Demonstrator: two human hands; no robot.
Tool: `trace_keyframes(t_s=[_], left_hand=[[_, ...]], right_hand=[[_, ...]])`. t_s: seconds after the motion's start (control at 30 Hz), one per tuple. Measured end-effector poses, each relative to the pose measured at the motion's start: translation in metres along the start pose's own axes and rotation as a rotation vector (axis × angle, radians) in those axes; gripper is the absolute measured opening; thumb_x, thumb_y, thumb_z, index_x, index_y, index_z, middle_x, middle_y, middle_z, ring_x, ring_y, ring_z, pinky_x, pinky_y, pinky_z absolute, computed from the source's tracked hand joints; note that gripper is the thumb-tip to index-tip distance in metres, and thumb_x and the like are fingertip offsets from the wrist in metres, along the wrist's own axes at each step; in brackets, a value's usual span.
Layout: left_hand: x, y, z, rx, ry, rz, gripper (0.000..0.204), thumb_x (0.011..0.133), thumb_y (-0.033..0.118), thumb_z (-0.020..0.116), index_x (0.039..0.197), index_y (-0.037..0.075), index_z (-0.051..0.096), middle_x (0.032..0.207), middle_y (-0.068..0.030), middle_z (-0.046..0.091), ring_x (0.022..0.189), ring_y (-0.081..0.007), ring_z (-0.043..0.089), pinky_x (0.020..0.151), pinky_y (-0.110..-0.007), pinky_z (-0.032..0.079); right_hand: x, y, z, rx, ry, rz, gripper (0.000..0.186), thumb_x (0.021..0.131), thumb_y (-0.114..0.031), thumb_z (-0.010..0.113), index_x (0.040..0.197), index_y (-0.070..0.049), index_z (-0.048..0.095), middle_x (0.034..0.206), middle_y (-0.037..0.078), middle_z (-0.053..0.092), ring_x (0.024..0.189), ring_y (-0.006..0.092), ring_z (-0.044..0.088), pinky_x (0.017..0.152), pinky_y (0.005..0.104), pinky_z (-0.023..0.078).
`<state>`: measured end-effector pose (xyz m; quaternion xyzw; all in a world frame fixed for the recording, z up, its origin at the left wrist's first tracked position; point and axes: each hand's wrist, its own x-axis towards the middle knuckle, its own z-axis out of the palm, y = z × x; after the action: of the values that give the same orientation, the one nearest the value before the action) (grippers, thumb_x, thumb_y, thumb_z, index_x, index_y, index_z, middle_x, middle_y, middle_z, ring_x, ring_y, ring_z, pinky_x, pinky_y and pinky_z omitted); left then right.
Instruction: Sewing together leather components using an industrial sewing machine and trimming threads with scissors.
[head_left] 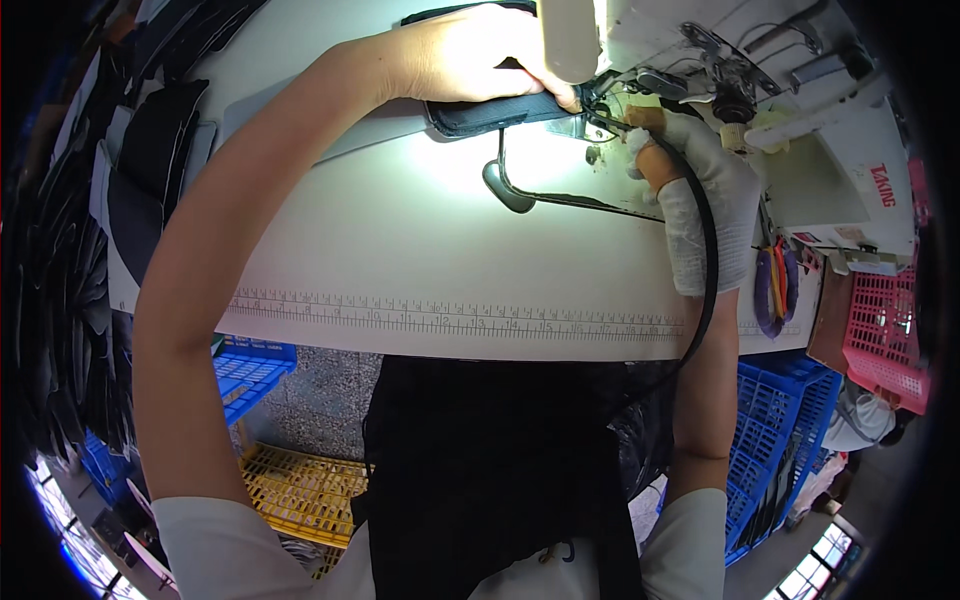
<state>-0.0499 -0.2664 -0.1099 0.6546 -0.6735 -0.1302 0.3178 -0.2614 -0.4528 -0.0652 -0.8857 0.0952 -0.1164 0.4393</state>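
Note:
Under the bright lamp, my left hand [480,55] lies over a dark padded fabric piece [490,116] with a rounded corner. Its thumb and fingertips pinch the piece's edge close to the sewing machine's needle area. My right hand [705,175], in a white glove with bare fingertips, is closed around a long black binding strip [709,240]. That strip runs from the stitching spot through the fingers and hangs down past the table edge. Metal parts of the sewing machine [840,185] stand just beyond the right hand. The needle itself is hidden.
A printed ruler [450,320] runs along the front of the white table. A black lever with an oval pad [510,188] lies near the middle. Purple-handled snips [770,290] are at right. Dark fabric pieces [155,150] pile up left. Blue [755,430], yellow [300,490] and pink baskets [885,330] surround the table.

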Motion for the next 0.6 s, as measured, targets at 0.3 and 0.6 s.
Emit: trace_keyframes(t_s=[0.3, 0.6], left_hand=[[-0.005, -0.013, 0.011, -0.023, -0.004, 0.049, 0.032, 0.098, 0.017, 0.056, 0.126, 0.002, 0.063, 0.133, -0.0155, 0.061, 0.120, -0.0299, 0.057, 0.108, -0.039, 0.045], [0.001, 0.025, 0.039, -0.135, 0.310, -0.376, 0.035, 0.097, 0.023, 0.060, 0.124, 0.000, 0.060, 0.125, -0.0186, 0.062, 0.115, -0.0336, 0.058, 0.107, -0.042, 0.046]], right_hand=[[-0.005, 0.003, 0.011, 0.181, 0.062, 0.003, 0.029, 0.089, -0.007, 0.066, 0.116, -0.003, 0.073, 0.089, 0.004, 0.069, 0.070, 0.0077, 0.056, 0.061, 0.0184, 0.044], [-0.009, 0.009, 0.009, -0.061, 0.058, -0.326, 0.022, 0.085, -0.004, 0.070, 0.106, -0.005, 0.075, 0.090, 0.003, 0.070, 0.065, 0.0091, 0.056, 0.059, 0.0218, 0.043]])
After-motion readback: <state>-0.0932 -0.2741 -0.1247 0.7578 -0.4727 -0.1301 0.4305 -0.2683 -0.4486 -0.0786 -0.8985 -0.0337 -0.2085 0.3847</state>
